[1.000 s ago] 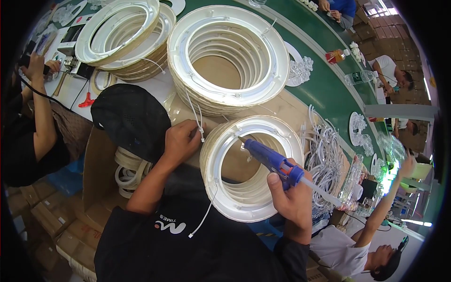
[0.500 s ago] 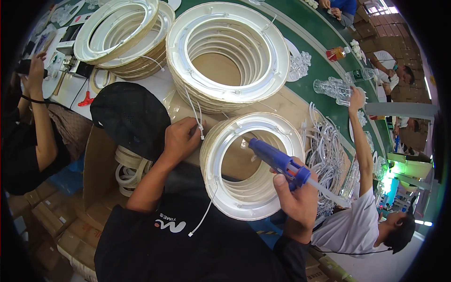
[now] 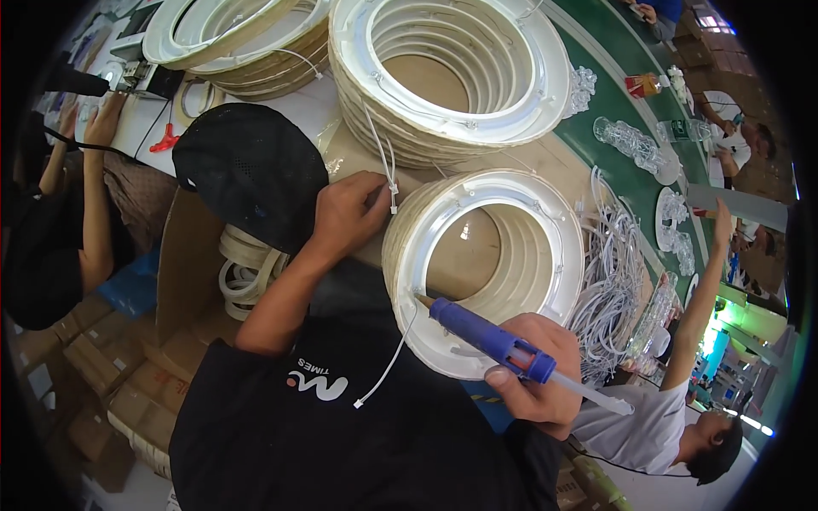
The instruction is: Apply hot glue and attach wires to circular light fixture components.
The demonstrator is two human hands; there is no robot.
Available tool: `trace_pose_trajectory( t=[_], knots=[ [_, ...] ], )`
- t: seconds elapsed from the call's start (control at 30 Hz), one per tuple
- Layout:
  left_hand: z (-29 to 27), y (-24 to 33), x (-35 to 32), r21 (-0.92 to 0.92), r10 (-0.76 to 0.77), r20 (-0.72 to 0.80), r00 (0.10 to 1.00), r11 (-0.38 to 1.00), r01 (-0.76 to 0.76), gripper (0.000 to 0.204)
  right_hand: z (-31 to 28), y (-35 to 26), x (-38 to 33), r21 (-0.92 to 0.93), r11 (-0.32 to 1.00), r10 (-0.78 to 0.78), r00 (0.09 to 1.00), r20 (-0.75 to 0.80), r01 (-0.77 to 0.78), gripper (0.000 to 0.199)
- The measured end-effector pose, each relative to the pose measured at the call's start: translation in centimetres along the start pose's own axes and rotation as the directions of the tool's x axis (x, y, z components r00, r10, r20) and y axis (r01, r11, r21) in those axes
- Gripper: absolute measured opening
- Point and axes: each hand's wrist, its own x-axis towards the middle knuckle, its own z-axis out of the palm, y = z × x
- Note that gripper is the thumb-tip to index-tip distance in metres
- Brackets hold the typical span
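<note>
My right hand (image 3: pixel 545 370) grips a blue hot glue gun (image 3: pixel 486 334) with a clear glue stick coming out of its back end. Its nozzle touches or nearly touches the left inner rim of the top white ring in the smaller ring stack (image 3: pixel 477 362), beside a thin white lead. That lead hangs over the edge and ends in a small plug (image 3: pixel 359 404). Against the stack's left side rests my left hand (image 3: pixel 348 211), fingers curled and partly hidden. A white wire with a plug (image 3: pixel 394 209) hangs by its fingertips from the larger ring stack (image 3: pixel 443 140).
A black mesh cap (image 3: pixel 247 183) lies left of my left arm, above a carton (image 3: pixel 183 255) holding rings. Bundled white wires (image 3: pixel 609 281) lie right of the small stack. Beyond runs a green conveyor (image 3: pixel 596 106) with clear plastic pieces. Co-workers are on both sides.
The glue gun has moved from over the ring's opening down and left to its rim. My left hand stays beside the stack. The right co-worker's hand has left the clear plastic piece.
</note>
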Motion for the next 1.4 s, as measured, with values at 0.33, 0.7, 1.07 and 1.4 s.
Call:
trace_pose_trajectory(
  t=[0.33,0.7,1.07,1.4],
  knots=[
    [-0.13,0.26,-0.07,-0.044,-0.032,-0.031,0.999,0.999,0.031,0.02,0.08,-0.29,0.46,-0.024,1.0,0.018,1.0,0.02,-0.017,0.032],
    [-0.03,0.45,0.26,-0.024,-0.02,-0.021,1.0,1.0,0.019,0.02,0.14,-0.45,0.68,0.002,0.999,0.033,0.999,0.014,-0.033,0.033],
    [-0.05,0.44,0.15,-0.036,-0.003,-0.04,0.999,0.999,0.002,0.019,0.09,-0.44,0.37,-0.024,0.999,0.04,0.999,-0.022,-0.04,0.035],
    [-0.03,0.38,0.2,-0.032,-0.003,-0.033,0.999,0.999,0.002,0.019,-0.23,-0.39,0.12,-0.044,0.997,0.064,0.998,-0.011,-0.065,0.036]
  ],
)
